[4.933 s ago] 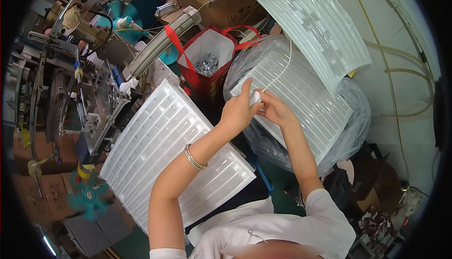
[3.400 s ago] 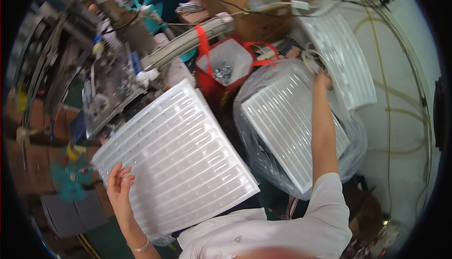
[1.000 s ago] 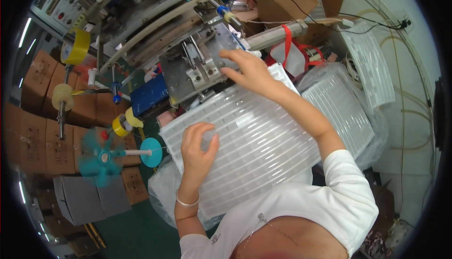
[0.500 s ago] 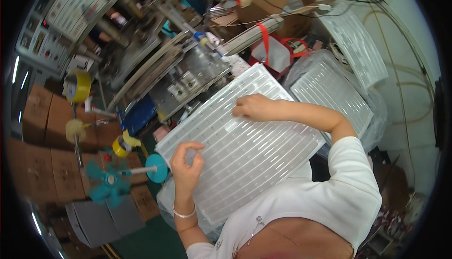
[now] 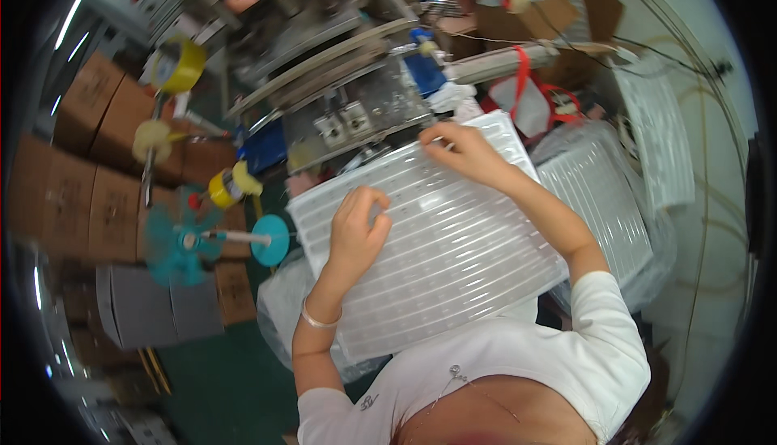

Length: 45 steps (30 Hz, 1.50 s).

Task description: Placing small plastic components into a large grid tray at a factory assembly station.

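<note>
A white plastic tray [image 5: 453, 242] with long parallel ridges lies slanted in front of me, with rows of small dark spots along its far part. Over its left part my left hand [image 5: 356, 230] is curled, thumb and forefinger drawn close together. At the far edge of the tray my right hand [image 5: 461, 152] pinches with its fingertips beside the machine's metal plate. Anything between the fingers of either hand is too small or too hidden to name.
Past the tray stands a machine bed [image 5: 356, 121] with small metal blocks. More ridged trays [image 5: 599, 210] in clear plastic lie at right. At left are a teal fan [image 5: 188, 240], yellow tape rolls [image 5: 180, 66] and stacked cartons [image 5: 73, 210]. A red-handled bag [image 5: 526, 101] sits behind.
The view has turned, shifting the scene. My right hand has moved away from me, from the tray's middle to its far edge. My left hand has moved inward over the tray, its fingers more closed.
</note>
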{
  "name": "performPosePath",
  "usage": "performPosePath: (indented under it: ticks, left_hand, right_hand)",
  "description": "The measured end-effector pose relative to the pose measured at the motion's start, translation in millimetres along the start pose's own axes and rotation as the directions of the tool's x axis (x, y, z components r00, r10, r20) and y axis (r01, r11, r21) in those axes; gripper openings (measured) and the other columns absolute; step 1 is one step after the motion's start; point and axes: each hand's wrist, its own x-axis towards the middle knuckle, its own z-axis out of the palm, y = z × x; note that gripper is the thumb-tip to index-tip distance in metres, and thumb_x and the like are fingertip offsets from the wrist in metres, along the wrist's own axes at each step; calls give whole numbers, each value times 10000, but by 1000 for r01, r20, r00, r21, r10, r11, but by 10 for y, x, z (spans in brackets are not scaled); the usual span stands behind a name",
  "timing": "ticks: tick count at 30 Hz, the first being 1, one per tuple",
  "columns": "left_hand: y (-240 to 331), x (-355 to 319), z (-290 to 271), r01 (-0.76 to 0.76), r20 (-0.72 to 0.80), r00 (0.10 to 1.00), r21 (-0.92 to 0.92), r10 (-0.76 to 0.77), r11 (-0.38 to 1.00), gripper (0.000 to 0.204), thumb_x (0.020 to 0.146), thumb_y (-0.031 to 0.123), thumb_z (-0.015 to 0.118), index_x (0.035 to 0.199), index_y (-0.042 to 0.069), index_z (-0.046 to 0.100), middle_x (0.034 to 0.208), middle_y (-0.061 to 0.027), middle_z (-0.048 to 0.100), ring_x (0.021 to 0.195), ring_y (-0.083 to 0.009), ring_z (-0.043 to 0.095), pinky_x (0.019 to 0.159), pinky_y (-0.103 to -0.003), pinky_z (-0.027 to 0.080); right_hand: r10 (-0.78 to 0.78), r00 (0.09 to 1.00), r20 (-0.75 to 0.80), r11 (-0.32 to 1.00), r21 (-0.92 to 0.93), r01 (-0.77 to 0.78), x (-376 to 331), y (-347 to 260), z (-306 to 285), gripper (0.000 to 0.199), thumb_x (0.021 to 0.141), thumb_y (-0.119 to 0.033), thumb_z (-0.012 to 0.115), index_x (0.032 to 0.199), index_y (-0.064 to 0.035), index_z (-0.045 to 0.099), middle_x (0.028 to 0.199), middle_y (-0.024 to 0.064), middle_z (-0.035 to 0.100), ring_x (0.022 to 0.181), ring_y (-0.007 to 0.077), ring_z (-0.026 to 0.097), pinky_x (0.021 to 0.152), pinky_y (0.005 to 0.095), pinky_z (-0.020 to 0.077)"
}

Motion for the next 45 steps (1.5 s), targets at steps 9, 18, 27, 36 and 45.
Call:
performPosePath:
  ticks: [9, 18, 27, 36, 45]
  left_hand:
    - [-355, 191, 47, 100, -296, 955, 316, -2, 944, 273, 783, 86, 545, 1049, 53, 597, 983, -122, 596, 891, -329, 573, 768, -418, 472]
    - [-578, 1383, 10, 141, -251, 965, 748, 79, 648, 318, 821, 322, 639, 1063, 117, 618, 845, -106, 583, 755, -293, 610, 641, -418, 465]
    - [-261, 478, 321, 37, -322, 944, 317, 71, 948, 249, 750, 184, 714, 969, 87, 646, 866, -85, 587, 744, -287, 607, 645, -385, 457]
    - [-33, 299, 678, -92, 1, 995, 340, 98, 936, 323, 722, 119, 724, 985, 47, 551, 796, -96, 596, 719, -272, 619, 626, -362, 453]
    - [-358, 130, 1072, -257, 372, 926, 495, 65, 830, 206, 743, 90, 659, 929, 82, 571, 764, -75, 573, 674, -269, 611, 609, -374, 461]
  right_hand:
    - [-30, 992, -119, 999, 31, 34, 99, -54, 112, 274, 866, -71, 600, 1135, -19, 601, 1149, 91, 619, 976, 152, 607, 762, 263, 515]
    - [-303, 895, -329, 907, -388, 164, 450, -122, 89, 284, 810, -118, 682, 1071, -26, 617, 948, 103, 675, 792, 198, 661, 687, 272, 522]
    - [-384, 904, -188, 639, -761, 113, 1195, -126, 374, 184, 795, -177, 668, 973, -132, 676, 863, 51, 674, 773, 234, 642, 747, 356, 500]
    - [-410, 850, -330, 766, -631, 125, 836, 33, 129, 400, 822, -298, 637, 1182, -134, 574, 1175, 99, 584, 1054, 300, 555, 943, 455, 387]
    - [-98, 942, 321, 698, -652, 295, -584, 276, -247, 248, 771, -106, 621, 1017, -128, 649, 887, 53, 611, 808, 235, 625, 679, 346, 506]
